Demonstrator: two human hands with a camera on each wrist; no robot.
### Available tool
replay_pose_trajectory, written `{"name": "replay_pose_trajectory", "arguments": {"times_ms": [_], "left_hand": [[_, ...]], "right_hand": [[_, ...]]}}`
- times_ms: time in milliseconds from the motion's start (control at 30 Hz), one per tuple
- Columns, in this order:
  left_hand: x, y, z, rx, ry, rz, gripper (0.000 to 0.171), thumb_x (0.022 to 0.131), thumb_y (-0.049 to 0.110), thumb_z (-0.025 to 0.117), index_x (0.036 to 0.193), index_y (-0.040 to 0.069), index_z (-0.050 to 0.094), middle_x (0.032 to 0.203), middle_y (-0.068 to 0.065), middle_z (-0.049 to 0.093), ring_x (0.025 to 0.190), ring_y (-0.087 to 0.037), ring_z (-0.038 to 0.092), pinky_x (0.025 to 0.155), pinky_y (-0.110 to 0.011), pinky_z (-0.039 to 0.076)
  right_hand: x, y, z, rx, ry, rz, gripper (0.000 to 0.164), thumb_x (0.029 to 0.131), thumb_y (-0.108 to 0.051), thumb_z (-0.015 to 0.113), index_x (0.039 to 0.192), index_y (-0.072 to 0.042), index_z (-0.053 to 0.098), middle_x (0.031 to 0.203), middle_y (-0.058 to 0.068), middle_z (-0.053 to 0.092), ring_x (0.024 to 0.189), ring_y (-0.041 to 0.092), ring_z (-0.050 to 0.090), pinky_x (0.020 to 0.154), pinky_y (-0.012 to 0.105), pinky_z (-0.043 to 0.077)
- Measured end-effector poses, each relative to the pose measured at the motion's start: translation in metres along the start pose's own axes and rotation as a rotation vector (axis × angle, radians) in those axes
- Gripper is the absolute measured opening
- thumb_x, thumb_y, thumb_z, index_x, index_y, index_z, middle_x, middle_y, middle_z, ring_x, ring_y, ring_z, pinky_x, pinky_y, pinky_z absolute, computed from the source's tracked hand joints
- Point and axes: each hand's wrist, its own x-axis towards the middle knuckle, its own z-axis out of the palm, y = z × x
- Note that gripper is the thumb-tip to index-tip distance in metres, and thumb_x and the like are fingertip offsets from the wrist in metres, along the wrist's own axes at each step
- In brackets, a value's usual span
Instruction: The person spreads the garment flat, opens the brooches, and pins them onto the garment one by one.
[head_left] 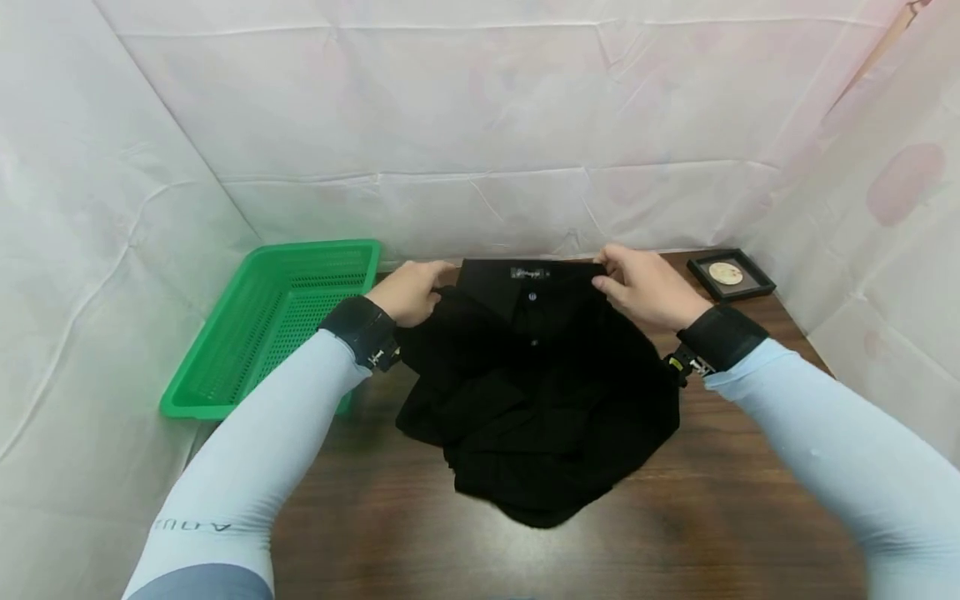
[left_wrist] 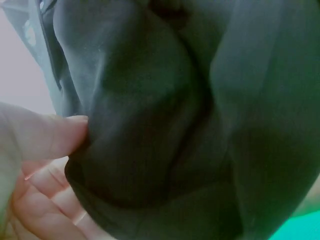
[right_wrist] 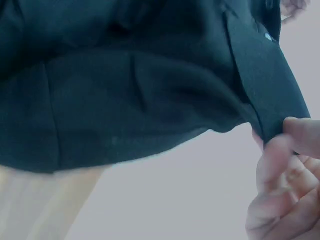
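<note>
A black garment (head_left: 540, 400) with a straight, wide band along its top, a small label and two buttons hangs bunched above the table. At its upper left edge my left hand (head_left: 408, 293) pinches the cloth between thumb and fingers. My right hand (head_left: 647, 285) pinches the upper right corner, thumb toward me. In the left wrist view, the thumb (left_wrist: 52, 135) presses dark fabric (left_wrist: 150, 110) that fills most of the picture. The right wrist view has the fingertips (right_wrist: 276, 155) gripping the end of the band (right_wrist: 275, 90), with a curved hem beside them.
A green plastic basket (head_left: 201, 367) with perforated sides stands at the left of the brown wooden table (head_left: 675, 517). At the back right lies a small black frame (head_left: 761, 283) with a round cream disc (head_left: 726, 273). White sheeting (head_left: 480, 108) encloses the back and sides.
</note>
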Motion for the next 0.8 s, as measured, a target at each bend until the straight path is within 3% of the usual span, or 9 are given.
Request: {"name": "replay_pose_trajectory", "arguments": {"times_ms": [67,167,333,467,667,800], "left_hand": [[0.002,0.002,-0.01,0.029,0.028,0.026,0.04,0.094,0.001,0.054,0.134,0.004,0.052,0.127,-0.015,0.059,0.117,-0.031,0.056,0.097,-0.043,0.045],[0.005,0.006,-0.023,0.07,0.071,0.017,0.028,0.094,0.001,0.053,0.121,0.002,0.061,0.12,-0.015,0.063,0.114,-0.031,0.058,0.095,-0.043,0.046],[0.014,0.011,-0.036,0.095,0.142,-0.077,0.025,0.094,0.0,0.049,0.116,-0.001,0.062,0.114,-0.018,0.064,0.106,-0.033,0.061,0.09,-0.044,0.049],[0.025,0.011,-0.038,0.066,0.199,-0.172,0.028,0.092,0.0,0.048,0.118,0.0,0.06,0.111,-0.018,0.065,0.101,-0.032,0.062,0.088,-0.042,0.05],[0.044,0.0,-0.031,-0.112,0.212,-0.348,0.036,0.089,-0.003,0.051,0.124,0.002,0.052,0.113,-0.019,0.062,0.077,-0.026,0.068,0.067,-0.033,0.055],[0.054,-0.01,-0.027,-0.118,0.247,-0.391,0.041,0.088,-0.003,0.052,0.129,0.001,0.051,0.124,-0.021,0.058,0.095,-0.032,0.064,0.077,-0.038,0.055]], "right_hand": [[0.005,-0.008,-0.011,0.007,0.007,0.01,0.022,0.1,-0.019,0.053,0.118,-0.008,0.052,0.087,0.01,0.067,0.076,0.023,0.067,0.07,0.041,0.051],[0.013,-0.018,-0.023,0.066,0.0,0.046,0.019,0.102,-0.018,0.047,0.118,-0.006,0.046,0.092,0.014,0.064,0.072,0.023,0.068,0.066,0.039,0.053],[0.029,-0.027,-0.031,0.047,0.052,0.045,0.015,0.103,-0.014,0.043,0.112,-0.001,0.044,0.113,0.019,0.055,0.095,0.031,0.066,0.077,0.042,0.05],[0.042,-0.026,-0.026,0.026,0.118,0.058,0.014,0.102,-0.014,0.044,0.11,-0.002,0.046,0.106,0.017,0.061,0.095,0.032,0.063,0.074,0.041,0.043],[0.064,-0.016,-0.01,0.018,0.174,0.088,0.017,0.101,-0.015,0.047,0.113,-0.002,0.047,0.107,0.015,0.057,0.084,0.03,0.05,0.075,0.041,0.037],[0.078,-0.012,0.003,0.036,0.158,0.102,0.019,0.102,-0.016,0.046,0.116,-0.003,0.046,0.11,0.015,0.055,0.084,0.031,0.048,0.076,0.042,0.037]]}}
